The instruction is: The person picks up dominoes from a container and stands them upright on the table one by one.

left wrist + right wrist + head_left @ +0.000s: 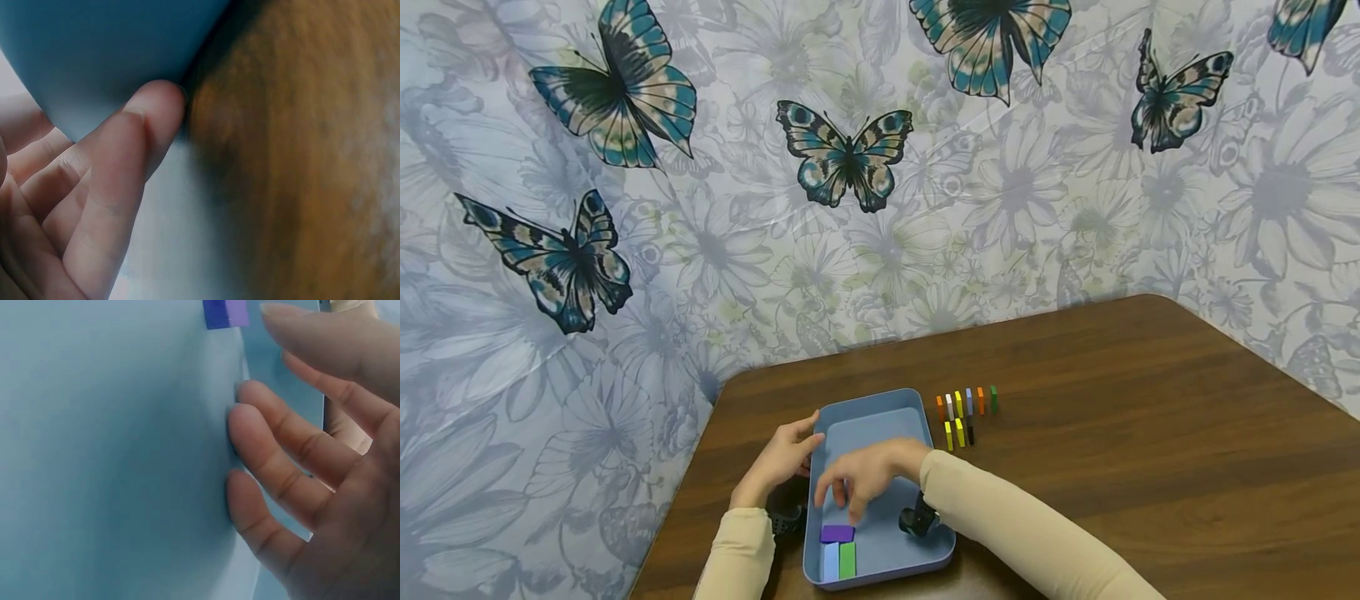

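Observation:
A blue rectangular tray (895, 410) lies on the wooden table. My left hand (784, 460) grips its left wall, thumb up at the rim; in the left wrist view, curled fingertips (159, 103) press against the outer side. Over the tray's interior hangs my right hand (867, 473), holding nothing, fingers loosely bent and spread. In the right wrist view, its fingers (253, 434) are right by the tray's surface, the thumb close to a purple block (225, 312). That block lies crosswise in the tray's near left corner, above a light blue block (831, 562) and a green block (847, 561).
Right of the tray, small blocks stand in two rows: a back row with an orange block (940, 407) and a green one (994, 399), and a front row with a black block (971, 430). The brown table (1112, 400) meets a butterfly-patterned backdrop (850, 275).

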The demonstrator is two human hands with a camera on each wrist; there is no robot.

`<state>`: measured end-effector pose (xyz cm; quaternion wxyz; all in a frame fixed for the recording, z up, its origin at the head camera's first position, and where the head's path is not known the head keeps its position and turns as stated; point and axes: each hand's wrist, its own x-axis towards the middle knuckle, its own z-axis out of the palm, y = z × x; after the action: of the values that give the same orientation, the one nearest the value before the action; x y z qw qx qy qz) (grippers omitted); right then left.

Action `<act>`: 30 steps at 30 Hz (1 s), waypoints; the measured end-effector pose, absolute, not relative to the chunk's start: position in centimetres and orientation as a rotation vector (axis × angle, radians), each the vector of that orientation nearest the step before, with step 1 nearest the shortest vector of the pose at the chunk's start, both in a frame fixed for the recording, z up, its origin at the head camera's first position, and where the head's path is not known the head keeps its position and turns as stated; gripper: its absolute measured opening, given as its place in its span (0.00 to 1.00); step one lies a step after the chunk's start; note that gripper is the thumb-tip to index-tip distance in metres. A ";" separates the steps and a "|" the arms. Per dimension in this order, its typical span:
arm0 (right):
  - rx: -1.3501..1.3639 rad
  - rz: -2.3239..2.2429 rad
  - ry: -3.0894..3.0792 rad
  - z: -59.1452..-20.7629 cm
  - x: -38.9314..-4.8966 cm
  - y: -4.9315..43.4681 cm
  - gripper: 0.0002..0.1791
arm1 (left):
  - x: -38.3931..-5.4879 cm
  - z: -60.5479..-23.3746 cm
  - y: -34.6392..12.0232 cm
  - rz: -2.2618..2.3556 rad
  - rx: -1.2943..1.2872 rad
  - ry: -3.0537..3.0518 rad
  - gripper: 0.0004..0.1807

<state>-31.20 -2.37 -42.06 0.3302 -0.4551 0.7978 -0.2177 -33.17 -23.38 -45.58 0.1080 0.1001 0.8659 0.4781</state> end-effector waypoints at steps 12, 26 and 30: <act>-1.233 -0.488 2.053 -42.6 -31.5 -2.7 0.26 | -33.2 -45.5 -23.2 1.422 0.299 2.526 0.33; -1.240 -0.457 2.039 -42.9 -31.3 -2.8 0.27 | -33.1 -45.5 -23.3 1.433 0.303 2.509 0.33; -1.244 -0.432 2.033 -42.9 -31.3 -2.9 0.28 | -33.1 -45.5 -23.3 1.434 0.296 2.512 0.33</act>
<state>-31.27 -2.92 -42.86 0.3520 -0.4808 0.7856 -0.1668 -33.08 -23.33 -45.49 0.1167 0.1011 0.8580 0.4898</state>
